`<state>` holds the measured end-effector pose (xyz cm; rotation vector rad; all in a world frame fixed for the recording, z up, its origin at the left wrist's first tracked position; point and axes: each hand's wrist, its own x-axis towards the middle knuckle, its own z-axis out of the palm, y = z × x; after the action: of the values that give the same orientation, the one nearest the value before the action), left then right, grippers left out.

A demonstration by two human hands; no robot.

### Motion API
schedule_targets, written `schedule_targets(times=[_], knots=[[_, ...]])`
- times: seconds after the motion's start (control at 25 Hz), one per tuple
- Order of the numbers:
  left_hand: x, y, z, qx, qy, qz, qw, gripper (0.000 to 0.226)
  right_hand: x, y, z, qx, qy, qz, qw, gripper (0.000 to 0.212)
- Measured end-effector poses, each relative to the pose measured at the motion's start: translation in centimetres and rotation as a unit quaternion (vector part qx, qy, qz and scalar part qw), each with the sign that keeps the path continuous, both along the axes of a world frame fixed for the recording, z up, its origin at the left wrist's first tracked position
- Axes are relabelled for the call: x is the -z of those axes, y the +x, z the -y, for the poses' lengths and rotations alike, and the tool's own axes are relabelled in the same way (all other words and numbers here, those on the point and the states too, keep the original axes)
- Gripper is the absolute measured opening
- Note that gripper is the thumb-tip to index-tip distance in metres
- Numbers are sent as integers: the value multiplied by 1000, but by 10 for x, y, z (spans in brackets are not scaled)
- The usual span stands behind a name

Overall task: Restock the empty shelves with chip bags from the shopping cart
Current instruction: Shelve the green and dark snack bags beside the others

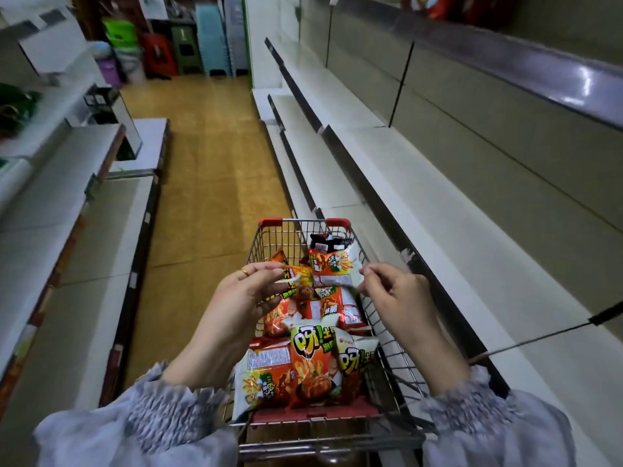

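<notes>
Head view: chip bag (297, 279) between left hand (242, 294) fingers (266, 268), over cart (269, 221).

Wire shopping cart (269, 237) on tan floor (209, 163), piled with orange chip bags (310, 362); white shelves (438, 183) just beside.

Glossy chip bags (310, 365), shiny metal-wire cart (266, 237), red plastic corners (337, 222); matt white shelves (438, 197), crinkled cloth sleeves (161, 416)

Buried and cropped
Lower chip bags (274, 320) lie buried in the cart (305, 222); red packs (438, 6) are cropped by the top edge, print unreadable.
</notes>
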<state>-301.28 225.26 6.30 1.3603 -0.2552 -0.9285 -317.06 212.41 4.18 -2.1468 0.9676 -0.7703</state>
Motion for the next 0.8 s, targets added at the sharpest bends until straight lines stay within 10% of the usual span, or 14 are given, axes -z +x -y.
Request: schedule_targets(times=[0.8], knots=[[125, 108, 97, -36, 106, -63, 992, 10, 170, 146, 132, -64, 118, -229, 964, 23]])
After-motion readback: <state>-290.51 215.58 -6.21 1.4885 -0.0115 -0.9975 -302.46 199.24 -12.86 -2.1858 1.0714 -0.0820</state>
